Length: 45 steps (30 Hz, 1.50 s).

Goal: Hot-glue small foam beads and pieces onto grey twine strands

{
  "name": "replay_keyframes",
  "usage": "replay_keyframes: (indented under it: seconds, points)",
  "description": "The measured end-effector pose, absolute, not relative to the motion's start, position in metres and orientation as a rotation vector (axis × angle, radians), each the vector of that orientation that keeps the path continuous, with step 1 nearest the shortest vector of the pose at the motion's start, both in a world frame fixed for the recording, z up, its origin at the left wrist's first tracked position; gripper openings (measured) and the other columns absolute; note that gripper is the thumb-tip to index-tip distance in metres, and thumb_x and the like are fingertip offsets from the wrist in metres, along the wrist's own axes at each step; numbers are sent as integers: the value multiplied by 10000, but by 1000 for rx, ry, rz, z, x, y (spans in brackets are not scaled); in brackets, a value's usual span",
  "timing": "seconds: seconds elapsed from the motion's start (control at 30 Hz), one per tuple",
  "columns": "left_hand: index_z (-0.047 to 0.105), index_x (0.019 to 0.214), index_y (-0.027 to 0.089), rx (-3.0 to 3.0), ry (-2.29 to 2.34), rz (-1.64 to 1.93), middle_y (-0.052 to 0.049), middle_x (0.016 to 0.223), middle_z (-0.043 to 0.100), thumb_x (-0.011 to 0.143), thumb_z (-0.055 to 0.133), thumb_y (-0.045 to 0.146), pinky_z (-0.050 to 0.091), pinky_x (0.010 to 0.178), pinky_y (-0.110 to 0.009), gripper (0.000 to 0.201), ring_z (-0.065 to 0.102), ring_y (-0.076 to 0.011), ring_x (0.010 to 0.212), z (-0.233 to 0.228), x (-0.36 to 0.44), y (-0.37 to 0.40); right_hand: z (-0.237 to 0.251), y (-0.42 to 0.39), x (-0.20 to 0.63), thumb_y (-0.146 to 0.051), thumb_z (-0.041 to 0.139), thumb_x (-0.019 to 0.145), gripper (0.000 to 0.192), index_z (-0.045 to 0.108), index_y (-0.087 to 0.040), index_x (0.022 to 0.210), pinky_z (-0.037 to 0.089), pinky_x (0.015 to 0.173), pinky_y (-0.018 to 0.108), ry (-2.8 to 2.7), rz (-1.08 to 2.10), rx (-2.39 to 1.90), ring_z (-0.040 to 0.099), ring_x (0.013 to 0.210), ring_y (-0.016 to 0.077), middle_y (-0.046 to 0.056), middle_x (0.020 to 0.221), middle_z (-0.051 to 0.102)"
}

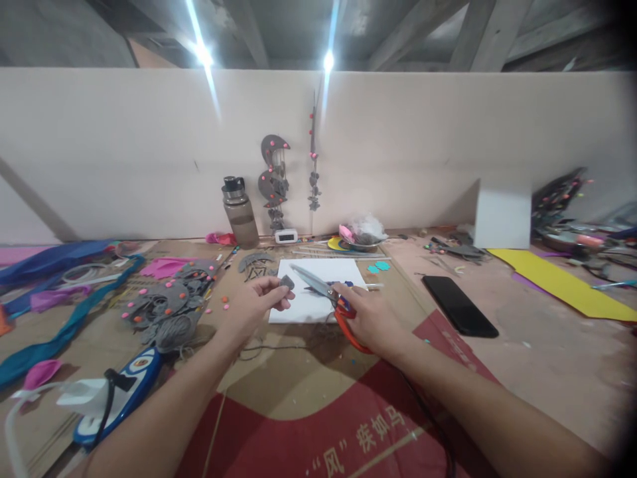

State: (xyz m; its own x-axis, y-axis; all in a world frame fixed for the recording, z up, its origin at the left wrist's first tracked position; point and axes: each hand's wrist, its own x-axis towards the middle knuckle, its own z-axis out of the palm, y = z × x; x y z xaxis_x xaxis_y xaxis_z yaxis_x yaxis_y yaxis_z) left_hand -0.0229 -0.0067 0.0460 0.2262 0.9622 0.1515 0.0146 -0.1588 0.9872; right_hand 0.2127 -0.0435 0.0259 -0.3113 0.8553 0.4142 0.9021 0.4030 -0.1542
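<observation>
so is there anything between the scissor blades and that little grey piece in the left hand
Nothing visible. The scissors in the right hand point their blades toward the small grey piece pinched in the left hand, with only open space above the white sheet between them.

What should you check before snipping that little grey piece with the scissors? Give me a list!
1. Left hand pinches the small grey piece firmly: ok.
2. Right hand has its fingers through the orange handles of the scissors: ok.
3. Blades parted: ok, they stand slightly open.
4. Left fingertips out of the blades' path: cannot tell; the blade tips point close past the grey piece.
5. White sheet lies flat under the hands: ok.
6. Black phone away from the cutting spot: ok, it lies off to the right.
</observation>
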Motion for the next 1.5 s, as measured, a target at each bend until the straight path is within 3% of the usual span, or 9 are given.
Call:
replay_keyframes:
  seconds: [0.13, 0.57, 0.93, 1.03, 1.17, 1.33, 1.5]
  points:
    - [605, 729, 134, 1346, 971, 1151, -61, 741, 673, 717, 658, 315, 451, 631, -253, 189, 563, -117, 614, 46, -23, -6, 23, -38, 213, -263, 477, 833, 379, 479, -239, 1211, 415, 709, 265, -2108, -38, -1466, 571, 802, 178, 60, 969, 614]
    - [577, 728, 131, 1525, 957, 1021, -18, 615, 619, 706, 554, 180, 445, 572, -244, 58, 560, -116, 566, 50, -21, -10, 32, -48, 206, -288, 498, 831, 411, 478, -249, 1240, 393, 725, 277, -2290, -269, -1468, 532, 889, 200, 81, 994, 566]
    - [573, 787, 130, 1420, 988, 1117, -21, 627, 623, 716, 626, 250, 456, 595, -250, 149, 561, -118, 583, 44, -22, -3, 28, -45, 210, -311, 473, 842, 397, 482, -259, 1235, 400, 679, 286, -2357, -288, -1502, 562, 827, 208, 87, 995, 597]
    - [583, 778, 128, 1426, 1022, 1118, -22, 633, 622, 716, 628, 258, 448, 599, -248, 151, 554, -114, 585, 44, -24, -1, 27, -45, 210, -271, 495, 819, 406, 496, -245, 1224, 420, 724, 303, -2281, -166, -1463, 563, 865, 214, 88, 1004, 599]
    - [569, 726, 138, 1519, 1075, 1058, -10, 600, 607, 708, 632, 269, 416, 581, -236, 147, 532, -107, 562, 43, -24, -2, 22, -40, 208, -241, 545, 789, 392, 512, -243, 1179, 436, 770, 289, -1992, 247, -1323, 565, 874, 176, 53, 1014, 600]
    - [562, 757, 149, 1654, 1035, 892, -13, 673, 630, 716, 602, 270, 401, 578, -233, 133, 536, -108, 579, 40, -17, -11, 18, -39, 197, -364, 592, 786, 481, 429, -240, 1221, 450, 656, 261, -1598, 750, -1151, 544, 700, 130, -10, 814, 586]
    - [543, 709, 157, 1756, 1054, 707, 25, 617, 556, 678, 562, 201, 367, 535, -220, 57, 493, -106, 566, 36, -2, -23, 20, -51, 184, -310, 676, 715, 563, 430, -244, 1217, 430, 624, 233, -1619, 932, -1032, 509, 662, 97, -6, 875, 586]
